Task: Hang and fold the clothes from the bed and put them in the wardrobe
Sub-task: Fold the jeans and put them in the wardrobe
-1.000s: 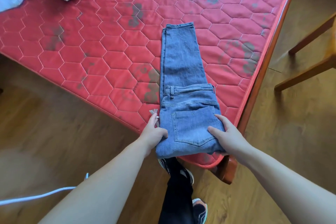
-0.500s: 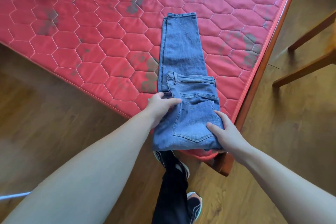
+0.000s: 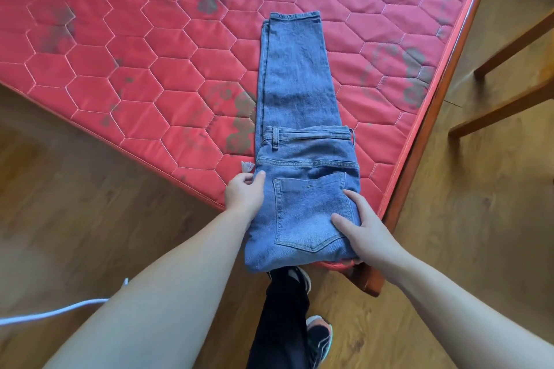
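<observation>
Jeans (image 3: pixel 299 93) between hands, on mattress (image 3: pixel 126 63)

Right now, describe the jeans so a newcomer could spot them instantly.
Find the red quilted mattress, then its near corner by the wooden bed frame. The jeans lie there, folded lengthwise, seat doubled back with a back pocket up, left hand and right hand at their sides. They are the only blue denim; the other clothes sit at the far edge.
</observation>
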The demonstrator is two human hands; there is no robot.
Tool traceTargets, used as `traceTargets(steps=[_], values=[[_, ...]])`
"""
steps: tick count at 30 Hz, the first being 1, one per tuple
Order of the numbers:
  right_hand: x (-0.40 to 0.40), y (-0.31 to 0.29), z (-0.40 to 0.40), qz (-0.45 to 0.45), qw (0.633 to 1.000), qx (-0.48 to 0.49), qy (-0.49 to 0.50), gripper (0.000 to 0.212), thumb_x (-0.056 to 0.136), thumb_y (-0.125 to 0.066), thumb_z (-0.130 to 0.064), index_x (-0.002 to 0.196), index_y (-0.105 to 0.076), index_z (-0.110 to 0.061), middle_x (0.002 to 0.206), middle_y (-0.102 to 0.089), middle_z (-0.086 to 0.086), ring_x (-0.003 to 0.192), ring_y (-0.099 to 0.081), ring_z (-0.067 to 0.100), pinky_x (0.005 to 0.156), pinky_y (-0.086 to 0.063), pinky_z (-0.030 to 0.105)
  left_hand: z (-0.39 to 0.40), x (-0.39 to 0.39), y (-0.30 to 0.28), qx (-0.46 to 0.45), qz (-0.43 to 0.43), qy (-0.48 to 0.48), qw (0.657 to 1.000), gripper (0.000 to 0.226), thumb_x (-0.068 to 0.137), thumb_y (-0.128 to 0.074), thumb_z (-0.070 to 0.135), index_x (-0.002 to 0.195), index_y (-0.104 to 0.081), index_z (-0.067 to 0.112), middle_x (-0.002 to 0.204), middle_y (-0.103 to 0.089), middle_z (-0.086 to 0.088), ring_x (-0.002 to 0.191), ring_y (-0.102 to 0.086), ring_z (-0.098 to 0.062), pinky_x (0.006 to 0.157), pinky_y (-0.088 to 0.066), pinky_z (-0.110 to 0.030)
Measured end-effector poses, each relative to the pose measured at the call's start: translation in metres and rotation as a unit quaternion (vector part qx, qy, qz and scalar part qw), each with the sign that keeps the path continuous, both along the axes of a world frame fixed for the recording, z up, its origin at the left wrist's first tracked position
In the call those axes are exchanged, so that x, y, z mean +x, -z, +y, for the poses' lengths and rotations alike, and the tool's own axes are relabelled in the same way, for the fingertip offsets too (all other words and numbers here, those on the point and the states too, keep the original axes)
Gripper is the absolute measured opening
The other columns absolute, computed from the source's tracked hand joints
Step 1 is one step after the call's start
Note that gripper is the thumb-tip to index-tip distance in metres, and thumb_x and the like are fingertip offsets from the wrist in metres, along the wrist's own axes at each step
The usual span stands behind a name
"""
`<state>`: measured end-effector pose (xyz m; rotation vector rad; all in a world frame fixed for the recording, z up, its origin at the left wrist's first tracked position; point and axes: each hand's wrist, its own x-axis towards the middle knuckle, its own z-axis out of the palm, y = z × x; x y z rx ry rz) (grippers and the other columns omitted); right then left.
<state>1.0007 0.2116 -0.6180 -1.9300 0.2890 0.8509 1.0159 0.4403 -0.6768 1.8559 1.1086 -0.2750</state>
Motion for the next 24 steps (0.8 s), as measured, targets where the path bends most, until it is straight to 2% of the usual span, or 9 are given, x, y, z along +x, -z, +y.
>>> traceTargets(steps=[2, 5, 9, 12, 13, 17, 19, 22, 24], values=[[0.000, 0.003, 0.001, 0.002, 1.000, -0.004, -0.008, 0.054, 0.092, -0.061, -0.033, 0.140, -0.037, -0.040, 0.134, -0.052, -0.016, 0.120, -0.054, 0.007, 0.108, -0.041, 0.036, 0.005, -0.003, 0.007, 0.026, 0.008, -0.025, 0.999, 0.036, 0.084, -0.068, 0.041, 0.108, -0.065, 0.015, 0.112, -0.062, -0.007, 0.110, -0.057, -0.025, 0.100, -0.043, -0.036], [-0.001, 0.010, 0.003, -0.001, 1.000, -0.010, -0.015, 0.053, 0.093, -0.061, -0.031, 0.139, -0.037, -0.038, 0.136, -0.052, -0.014, 0.119, -0.054, 0.006, 0.105, -0.042, 0.032, 0.008, 0.000, 0.014, 0.051, 0.026, -0.010, 0.998, 0.048, 0.081, -0.072, 0.034, 0.122, -0.061, 0.012, 0.120, -0.057, -0.008, 0.116, -0.052, -0.025, 0.105, -0.040, -0.036], [0.000, 0.011, 0.011, 0.025, 1.000, 0.010, -0.008, 0.050, 0.095, -0.060, -0.027, 0.139, -0.037, -0.038, 0.132, -0.051, -0.014, 0.103, -0.059, 0.003, 0.067, -0.050, 0.010, 0.011, 0.011, 0.011, -0.027, 0.002, -0.018, 0.999, 0.045, 0.078, -0.077, 0.025, 0.119, -0.064, 0.011, 0.110, -0.067, -0.002, 0.104, -0.063, -0.021, 0.097, -0.048, -0.035], [0.002, 0.015, 0.011, 0.004, 1.000, -0.006, -0.018, 0.054, 0.093, -0.062, -0.030, 0.140, -0.037, -0.037, 0.136, -0.051, -0.013, 0.119, -0.053, 0.006, 0.097, -0.042, 0.020, 0.010, 0.014, 0.009, -0.031, -0.019, 0.022, 0.999, 0.034, 0.077, -0.078, 0.023, 0.108, -0.072, 0.013, 0.101, -0.072, 0.000, 0.096, -0.066, -0.020, 0.092, -0.051, -0.033], [0.002, 0.015, 0.011, 0.005, 1.000, -0.006, -0.017, 0.054, 0.093, -0.062, -0.030, 0.141, -0.037, -0.037, 0.137, -0.051, -0.013, 0.121, -0.052, 0.006, 0.101, -0.039, 0.023, 0.008, 0.013, 0.006, -0.035, -0.026, 0.027, 0.999, 0.031, 0.076, -0.078, 0.023, 0.104, -0.073, 0.013, 0.098, -0.072, 0.002, 0.094, -0.067, -0.019, 0.091, -0.052, -0.033], [0.001, 0.011, 0.011, 0.006, 1.000, 0.003, -0.018, 0.054, 0.094, -0.061, -0.030, 0.141, -0.037, -0.037, 0.135, -0.051, -0.016, 0.120, -0.053, 0.006, 0.085, -0.045, 0.014, 0.006, 0.007, 0.004, -0.019, -0.086, 0.047, 0.995, 0.032, 0.072, -0.068, 0.031, 0.098, -0.076, 0.014, 0.092, -0.075, 0.005, 0.086, -0.068, -0.015, 0.087, -0.055, -0.035], [0.000, 0.009, 0.011, -0.005, 1.000, 0.008, -0.011, 0.053, 0.094, -0.061, -0.030, 0.141, -0.038, -0.037, 0.137, -0.050, -0.016, 0.124, -0.051, 0.005, 0.099, -0.044, 0.023, 0.005, 0.010, 0.001, -0.078, -0.122, 0.008, 0.989, 0.015, 0.084, -0.069, 0.015, 0.097, -0.073, 0.011, 0.087, -0.073, 0.003, 0.078, -0.065, -0.012, 0.081, -0.055, -0.030], [0.000, 0.006, 0.013, -0.016, 0.999, 0.028, 0.007, 0.052, 0.094, -0.060, -0.028, 0.141, -0.040, -0.035, 0.137, -0.051, -0.018, 0.124, -0.050, -0.001, 0.110, -0.037, 0.029, 0.004, 0.020, 0.001, -0.187, -0.142, -0.063, 0.970, 0.013, 0.093, -0.060, 0.001, 0.094, -0.067, 0.011, 0.077, -0.070, 0.005, 0.065, -0.064, -0.004, 0.068, -0.054, -0.017], [-0.001, 0.006, 0.014, -0.025, 0.999, 0.028, 0.007, 0.052, 0.094, -0.060, -0.027, 0.141, -0.040, -0.035, 0.137, -0.051, -0.019, 0.124, -0.049, -0.002, 0.110, -0.036, 0.028, 0.008, 0.023, 0.009, -0.188, -0.104, -0.049, 0.975, 0.013, 0.095, -0.058, 0.008, 0.090, -0.067, 0.015, 0.083, -0.072, 0.001, 0.073, -0.066, -0.011, 0.077, -0.055, -0.026]])
